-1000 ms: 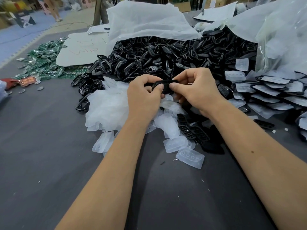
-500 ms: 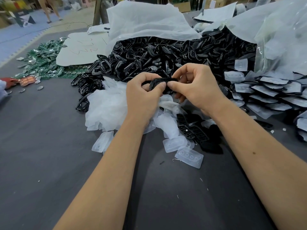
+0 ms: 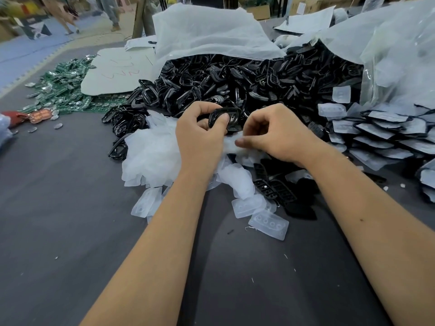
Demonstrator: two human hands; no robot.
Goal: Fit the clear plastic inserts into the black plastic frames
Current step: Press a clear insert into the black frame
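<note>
My left hand [image 3: 200, 137] grips a black plastic frame [image 3: 227, 116] by its left end, just above a heap of clear plastic inserts [image 3: 153, 156]. My right hand [image 3: 277, 135] is off the frame, lower and to its right, fingers curled. Its blurred thumb tip touches the clear inserts below the frame, and I cannot tell whether it holds one. Behind both hands lies a big pile of black frames [image 3: 235, 78], spilling from a clear bag [image 3: 207, 31]. A loose clear insert [image 3: 268, 225] lies nearer me on the table.
Fitted pieces lie stacked in rows [image 3: 388, 135] at the right. Black perforated pads [image 3: 277, 189] lie under my right wrist. Green circuit boards [image 3: 61, 90] and a white sheet [image 3: 117, 74] cover the far left. The grey table [image 3: 70, 231] runs toward me.
My right hand let go of the black frame and dropped to the clear inserts. My left hand kept the frame, which sits a little higher and tilted.
</note>
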